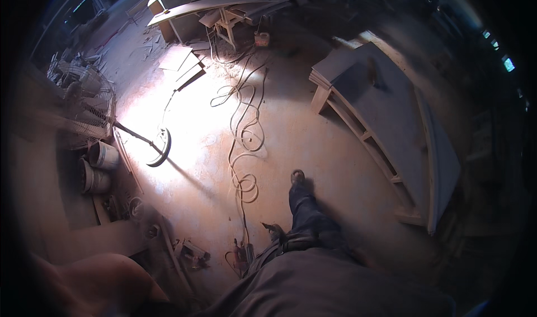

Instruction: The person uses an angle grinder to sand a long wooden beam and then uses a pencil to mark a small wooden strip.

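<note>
Neither of my hands shows. At the lower left a bare bent part of my left arm comes into view, with its hand hidden. My right arm is out of the picture. Below me are my dark shirt and one trouser leg, the foot set forward on the floor. Close by my left side a red-bodied tool, perhaps a power tool, rests on the floor. A long looped cord runs from near it toward the far bench.
At left stand a pedestal fan with a round base and dusty buckets. Large boards lie stacked on a wooden frame at right. Farther off are a workbench, flat panels and a small jug. Bright light falls across the dusty floor.
</note>
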`<state>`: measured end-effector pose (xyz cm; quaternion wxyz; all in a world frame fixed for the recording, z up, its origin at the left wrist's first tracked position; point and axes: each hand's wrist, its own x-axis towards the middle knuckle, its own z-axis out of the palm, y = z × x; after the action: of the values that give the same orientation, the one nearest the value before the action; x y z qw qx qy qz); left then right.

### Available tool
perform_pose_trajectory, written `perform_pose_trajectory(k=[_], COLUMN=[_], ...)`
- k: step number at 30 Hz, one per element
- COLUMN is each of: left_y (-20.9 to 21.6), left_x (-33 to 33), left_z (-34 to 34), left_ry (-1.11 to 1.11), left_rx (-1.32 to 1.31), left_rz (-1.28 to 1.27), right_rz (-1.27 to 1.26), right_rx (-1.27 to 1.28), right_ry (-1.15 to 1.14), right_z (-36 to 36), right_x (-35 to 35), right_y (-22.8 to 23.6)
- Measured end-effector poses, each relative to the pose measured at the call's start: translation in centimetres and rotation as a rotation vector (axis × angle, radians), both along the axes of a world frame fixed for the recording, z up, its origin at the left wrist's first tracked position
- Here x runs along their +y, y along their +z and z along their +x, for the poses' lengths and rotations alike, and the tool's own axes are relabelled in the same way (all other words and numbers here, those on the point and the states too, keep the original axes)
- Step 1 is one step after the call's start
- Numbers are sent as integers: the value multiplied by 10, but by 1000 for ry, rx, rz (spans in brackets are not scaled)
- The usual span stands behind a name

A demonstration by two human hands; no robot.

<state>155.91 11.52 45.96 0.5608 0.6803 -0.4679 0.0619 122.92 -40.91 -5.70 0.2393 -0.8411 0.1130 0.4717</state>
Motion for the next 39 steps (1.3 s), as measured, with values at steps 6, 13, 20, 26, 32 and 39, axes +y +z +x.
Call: perform_pose_trajectory(k=[6,13,20,26,32,39], left_y=[-6,-51,-18,-31,-42,-12], left_x=[-24,-50,-30,18,165,258], left_z=[178,301,439,557,661,745], left_ry=[1,33,64,68,61,351], left_rx=[-22,182,-46,-14,-94,58], left_rz=[50,121,15,50,71,-366], right_rz=[-28,129,425,62,-39,97], right_rx=[-150,-394,-616,-243,139,-8], right_ry=[-132,-403,-607,-336,-306,-677], right_z=[327,650,795,775,726,895], right_x=[-28,-86,-36,83,152,264], right_y=[-33,35,100,60,-35,-19])
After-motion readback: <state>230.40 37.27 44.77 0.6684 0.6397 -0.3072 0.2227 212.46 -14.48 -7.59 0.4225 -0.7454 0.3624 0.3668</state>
